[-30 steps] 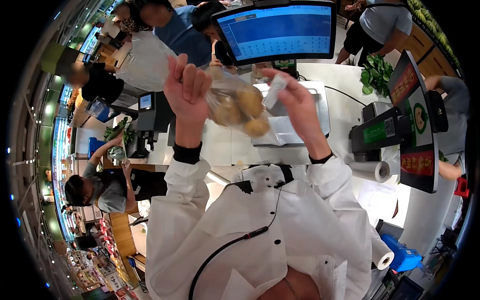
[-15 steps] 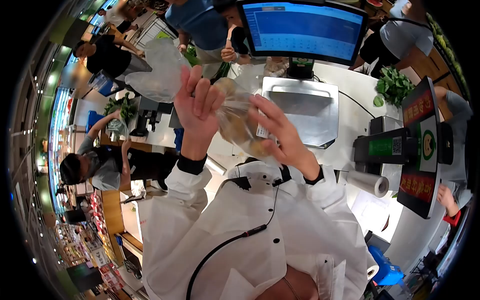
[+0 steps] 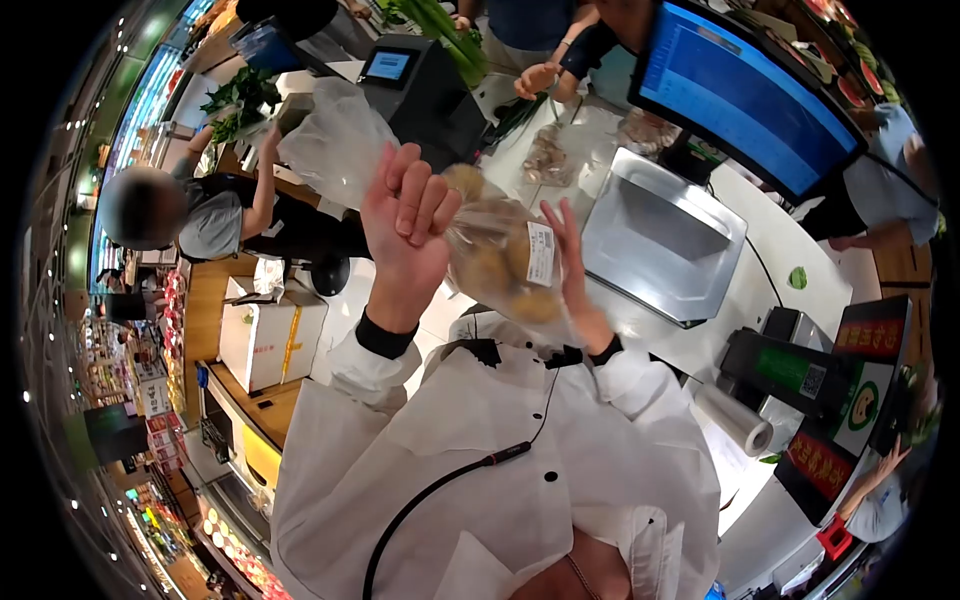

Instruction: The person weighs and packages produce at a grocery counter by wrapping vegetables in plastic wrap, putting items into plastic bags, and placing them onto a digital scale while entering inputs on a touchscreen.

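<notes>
A clear plastic bag (image 3: 490, 270) of round, yellow-brown produce that looks like potatoes hangs in front of my chest. My left hand (image 3: 410, 225) is closed in a fist round its gathered neck, and the bag's loose top (image 3: 335, 140) billows out to the left. On the bag's right side is a white printed label (image 3: 540, 252). My right hand (image 3: 575, 265) is beside that label with its fingers stretched out; whether it touches the bag I cannot tell. A steel scale (image 3: 670, 240) lies on the counter beyond my right hand.
A monitor (image 3: 750, 95) stands behind the scale. Bagged produce (image 3: 548, 158) and a black label printer (image 3: 420, 95) are on the counter. A plastic roll (image 3: 735, 420) and a payment stand (image 3: 790, 375) are at right. A co-worker (image 3: 225, 210) handles greens at left.
My view has turned, so scale and monitor now appear farther right. My right hand has shifted from the front of the bag to its right side, uncovering the label. My left hand keeps its grip.
</notes>
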### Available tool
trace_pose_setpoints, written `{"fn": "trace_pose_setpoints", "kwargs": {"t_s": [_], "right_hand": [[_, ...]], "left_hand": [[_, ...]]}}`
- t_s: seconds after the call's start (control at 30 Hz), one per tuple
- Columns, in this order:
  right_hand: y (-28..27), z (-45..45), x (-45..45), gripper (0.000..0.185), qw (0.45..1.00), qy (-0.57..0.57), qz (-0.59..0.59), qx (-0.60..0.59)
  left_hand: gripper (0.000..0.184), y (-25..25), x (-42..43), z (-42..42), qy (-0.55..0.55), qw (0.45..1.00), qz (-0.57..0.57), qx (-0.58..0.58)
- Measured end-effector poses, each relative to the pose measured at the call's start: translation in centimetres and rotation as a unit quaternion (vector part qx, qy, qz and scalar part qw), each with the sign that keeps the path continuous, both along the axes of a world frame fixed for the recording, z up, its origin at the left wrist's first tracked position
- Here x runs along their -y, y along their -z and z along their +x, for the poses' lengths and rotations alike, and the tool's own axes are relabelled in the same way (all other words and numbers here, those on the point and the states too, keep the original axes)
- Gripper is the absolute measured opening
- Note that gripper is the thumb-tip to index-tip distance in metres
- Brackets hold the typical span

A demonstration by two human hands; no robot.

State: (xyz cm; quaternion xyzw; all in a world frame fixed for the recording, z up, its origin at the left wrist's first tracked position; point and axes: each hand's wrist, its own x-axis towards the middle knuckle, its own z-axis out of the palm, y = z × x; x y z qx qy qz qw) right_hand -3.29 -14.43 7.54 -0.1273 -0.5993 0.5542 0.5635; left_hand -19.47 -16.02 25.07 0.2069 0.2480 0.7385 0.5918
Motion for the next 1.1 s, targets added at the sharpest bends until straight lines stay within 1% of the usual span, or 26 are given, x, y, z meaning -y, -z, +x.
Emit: {"fn": "trace_pose_setpoints", "kwargs": {"t_s": [0.07, 0.1, 0.13, 0.2, 0.23, 0.27, 0.33, 0.37, 0.4, 0.43, 0.47, 0.5, 0.53, 0.57, 0.6, 0.63, 0.67, 0.73, 0.77, 0.8, 0.87, 0.9, 0.93, 1.0, 1.07, 1.1], "right_hand": [[-1.0, -3.6, 0.8, 0.048, 0.991, -0.064, -0.121, -0.001], [0.5, -4.9, 1.3, 0.046, 0.985, -0.085, -0.150, 0.001], [2.1, -6.2, 1.8, 0.044, 0.978, -0.106, -0.179, 0.003], [13.2, -9.0, 3.1, 0.054, 0.970, 0.023, -0.084, 0.227], [14.6, -10.1, 3.3, 0.061, 0.960, -0.070, -0.259, 0.079], [12.8, -10.8, 3.2, 0.061, 0.959, -0.074, -0.260, 0.083], [6.8, -12.1, 1.8, 0.054, 0.885, -0.241, -0.385, -0.100], [7.6, -12.5, 0.9, 0.063, 0.766, -0.343, -0.486, -0.244], [8.9, -13.2, 0.5, 0.063, 0.766, -0.341, -0.488, -0.243], [10.4, -14.3, 0.1, 0.065, 0.775, -0.331, -0.487, -0.231], [12.0, -15.2, 0.0, 0.066, 0.782, -0.319, -0.488, -0.220], [13.2, -16.6, -0.3, 0.067, 0.795, -0.297, -0.498, -0.179], [13.9, -18.2, -0.7, 0.067, 0.793, -0.291, -0.502, -0.183], [14.6, -19.9, -0.8, 0.068, 0.775, -0.284, -0.545, -0.148], [14.9, -21.5, -0.9, 0.070, 0.753, -0.277, -0.586, -0.113], [13.6, -22.9, -1.2, 0.059, 0.735, -0.270, -0.613, -0.111], [12.5, -24.3, -1.6, 0.059, 0.733, -0.264, -0.616, -0.116], [11.3, -27.1, -2.3, 0.061, 0.704, -0.273, -0.644, -0.127], [11.5, -28.6, -2.6, 0.057, 0.706, -0.264, -0.644, -0.134], [11.9, -30.0, -2.8, 0.057, 0.702, -0.262, -0.648, -0.138], [12.6, -32.3, -3.8, 0.052, 0.632, -0.250, -0.708, -0.192], [12.6, -33.3, -4.4, 0.046, 0.633, -0.243, -0.707, -0.200], [12.5, -34.1, -5.1, 0.046, 0.632, -0.242, -0.708, -0.200], [12.4, -35.5, -6.6, 0.040, 0.604, -0.227, -0.747, -0.162], [12.4, -35.8, -7.4, 0.034, 0.598, -0.254, -0.742, -0.163], [13.2, -36.2, -7.6, 0.033, 0.618, -0.254, -0.732, -0.135]], "left_hand": [[0.037, 0.8, 0.3, -0.7, -0.084, 0.995, -0.053, -0.010], [0.036, 1.8, 0.6, -1.0, -0.059, 0.998, -0.020, 0.014], [0.033, 2.4, 0.8, -1.2, -0.062, 0.997, -0.035, 0.034], [0.023, 4.7, 0.6, -2.7, -0.012, 1.000, -0.004, 0.018], [0.023, 7.1, 0.2, -3.9, -0.020, 1.000, -0.001, 0.020], [0.010, 9.9, -0.6, -5.6, -0.068, 0.975, -0.013, -0.210], [0.013, 11.0, -2.7, -9.4, -0.111, 0.897, -0.026, -0.426], [0.019, 9.8, -3.9, -12.1, -0.063, 0.769, 0.118, -0.625], [0.019, 9.1, -4.3, -14.6, 0.007, 0.595, 0.147, -0.790], [0.021, 8.3, -4.7, -17.0, 0.055, 0.398, 0.219, -0.889], [0.021, 8.5, -4.9, -18.7, 0.059, 0.400, 0.222, -0.887], [0.021, 8.9, -5.2, -20.4, 0.115, 0.428, 0.183, -0.878], [0.021, 9.5, -5.5, -22.1, 0.173, 0.453, 0.143, -0.863], [0.023, 10.5, -6.0, -24.1, 0.152, 0.492, 0.151, -0.844], [0.026, 10.3, -6.3, -25.1, 0.144, 0.489, 0.102, -0.854], [0.028, 9.7, -6.5, -25.9, 0.134, 0.527, 0.053, -0.838], [0.031, 9.3, -6.7, -26.8, 0.122, 0.560, 0.003, -0.819], [0.032, 9.6, -6.7, -28.5, 0.095, 0.579, 0.001, -0.809], [0.034, 9.7, -6.7, -29.5, 0.061, 0.597, -0.003, -0.800], [0.034, 10.7, -6.6, -31.2, 0.068, 0.596, -0.004, -0.800], [0.033, 13.5, -6.6, -34.5, 0.029, 0.612, 0.016, -0.790], [0.025, 11.4, -6.5, -33.5, 0.043, 0.632, -0.016, -0.774], [0.025, 11.7, -6.2, -33.6, 0.044, 0.632, -0.017, -0.773], [0.019, 12.3, -6.1, -34.0, 0.048, 0.705, -0.133, -0.695], [0.019, 12.3, -5.9, -33.8, 0.038, 0.705, -0.139, -0.695], [0.019, 12.1, -5.9, -33.7, 0.030, 0.704, -0.142, -0.695]]}}
